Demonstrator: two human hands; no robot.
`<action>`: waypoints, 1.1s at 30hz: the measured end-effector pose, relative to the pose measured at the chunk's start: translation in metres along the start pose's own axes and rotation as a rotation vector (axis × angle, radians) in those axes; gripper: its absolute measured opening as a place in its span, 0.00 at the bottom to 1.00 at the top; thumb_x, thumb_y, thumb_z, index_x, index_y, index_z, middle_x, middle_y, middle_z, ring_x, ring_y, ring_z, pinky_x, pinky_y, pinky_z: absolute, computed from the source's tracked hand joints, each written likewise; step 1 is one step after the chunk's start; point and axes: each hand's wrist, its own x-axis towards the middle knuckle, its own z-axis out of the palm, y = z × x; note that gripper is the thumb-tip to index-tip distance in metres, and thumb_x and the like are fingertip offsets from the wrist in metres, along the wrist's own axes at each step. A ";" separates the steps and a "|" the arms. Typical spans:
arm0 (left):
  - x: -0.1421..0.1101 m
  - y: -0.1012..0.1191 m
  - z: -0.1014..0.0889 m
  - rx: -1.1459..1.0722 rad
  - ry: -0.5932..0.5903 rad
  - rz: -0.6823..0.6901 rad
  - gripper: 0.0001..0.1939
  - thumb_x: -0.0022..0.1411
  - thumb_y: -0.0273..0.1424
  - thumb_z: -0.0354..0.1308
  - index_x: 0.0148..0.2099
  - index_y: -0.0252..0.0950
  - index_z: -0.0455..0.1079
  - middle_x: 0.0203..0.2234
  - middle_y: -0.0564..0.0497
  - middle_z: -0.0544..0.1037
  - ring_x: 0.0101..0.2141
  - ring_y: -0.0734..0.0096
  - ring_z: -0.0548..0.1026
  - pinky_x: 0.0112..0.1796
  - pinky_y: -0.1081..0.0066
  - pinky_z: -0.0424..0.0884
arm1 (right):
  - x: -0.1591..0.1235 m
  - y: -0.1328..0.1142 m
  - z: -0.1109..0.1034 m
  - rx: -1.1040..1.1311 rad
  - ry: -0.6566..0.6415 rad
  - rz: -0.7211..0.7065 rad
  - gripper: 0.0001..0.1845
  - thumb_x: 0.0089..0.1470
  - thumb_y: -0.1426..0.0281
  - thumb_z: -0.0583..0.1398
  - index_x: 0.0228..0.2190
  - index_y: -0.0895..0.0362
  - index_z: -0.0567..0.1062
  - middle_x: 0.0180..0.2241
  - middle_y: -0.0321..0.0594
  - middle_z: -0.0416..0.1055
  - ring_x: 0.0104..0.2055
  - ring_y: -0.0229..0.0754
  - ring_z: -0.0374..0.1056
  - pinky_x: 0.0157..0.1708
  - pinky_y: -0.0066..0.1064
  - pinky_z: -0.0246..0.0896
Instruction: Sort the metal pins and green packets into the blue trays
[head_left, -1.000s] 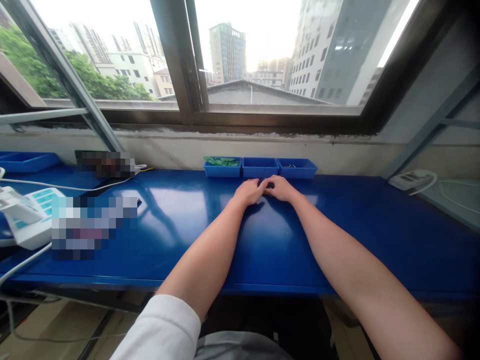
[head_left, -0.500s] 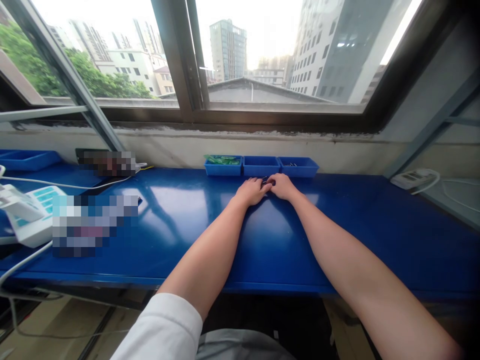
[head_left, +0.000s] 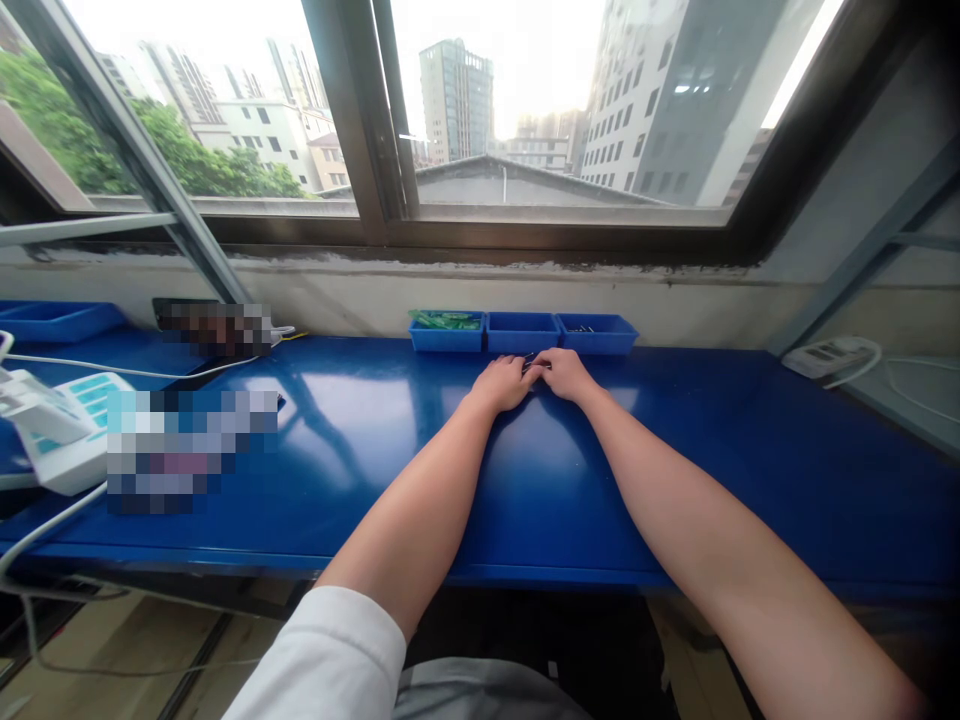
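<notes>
My left hand [head_left: 504, 382] and my right hand [head_left: 564, 373] meet at the far side of the blue table [head_left: 375, 480], just in front of the bins. The fingers of both are closed around something small and dark, mostly hidden; only a thin dark tip shows between them. Right behind stand three joined blue bins. Green pieces fill the left bin [head_left: 448, 340]. The middle bin [head_left: 523, 335] shows nothing above its rim. A few thin, shiny, pin-like pieces lie in the right bin [head_left: 598, 340].
At the left sits a white device with teal keys [head_left: 94, 410], its white cables [head_left: 52, 520] trailing over the table. Another blue tray [head_left: 64, 320] is at the far left. A white power strip [head_left: 825, 355] lies at the right. A window [head_left: 555, 235] runs behind the table.
The fingers of my right hand have shifted slightly where the two hands meet. Both arms stay almost in place.
</notes>
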 end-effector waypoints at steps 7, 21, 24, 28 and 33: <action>0.001 -0.001 0.001 -0.053 0.002 -0.046 0.36 0.63 0.53 0.33 0.56 0.33 0.63 0.53 0.39 0.69 0.53 0.54 0.65 0.51 0.62 0.60 | 0.000 -0.002 0.001 0.037 0.058 0.037 0.10 0.50 0.76 0.57 0.31 0.58 0.78 0.32 0.42 0.76 0.35 0.41 0.69 0.38 0.29 0.60; 0.000 0.006 -0.008 -0.102 0.201 -0.019 0.16 0.66 0.34 0.43 0.46 0.37 0.69 0.44 0.45 0.74 0.44 0.65 0.71 0.44 0.69 0.66 | 0.005 -0.005 0.001 0.137 0.188 0.015 0.12 0.54 0.66 0.55 0.26 0.57 0.76 0.28 0.40 0.72 0.33 0.41 0.66 0.37 0.31 0.58; 0.001 0.006 -0.007 -0.120 0.256 0.022 0.13 0.65 0.31 0.44 0.44 0.37 0.70 0.41 0.47 0.74 0.42 0.66 0.72 0.43 0.69 0.67 | 0.006 -0.007 -0.001 0.157 0.247 -0.011 0.11 0.53 0.66 0.56 0.25 0.57 0.74 0.28 0.40 0.69 0.35 0.41 0.64 0.39 0.32 0.58; 0.002 0.005 -0.007 -0.136 0.304 0.036 0.12 0.65 0.30 0.45 0.43 0.37 0.70 0.40 0.47 0.75 0.41 0.66 0.72 0.42 0.69 0.67 | 0.005 -0.009 -0.001 0.224 0.194 0.050 0.11 0.54 0.65 0.54 0.26 0.57 0.72 0.26 0.38 0.70 0.29 0.39 0.63 0.32 0.30 0.57; 0.001 0.005 -0.006 -0.134 0.312 0.042 0.11 0.63 0.34 0.50 0.43 0.37 0.70 0.38 0.47 0.75 0.38 0.66 0.73 0.40 0.69 0.68 | 0.006 -0.008 0.001 0.274 0.261 0.126 0.11 0.54 0.63 0.53 0.26 0.56 0.68 0.24 0.39 0.70 0.28 0.40 0.65 0.32 0.32 0.58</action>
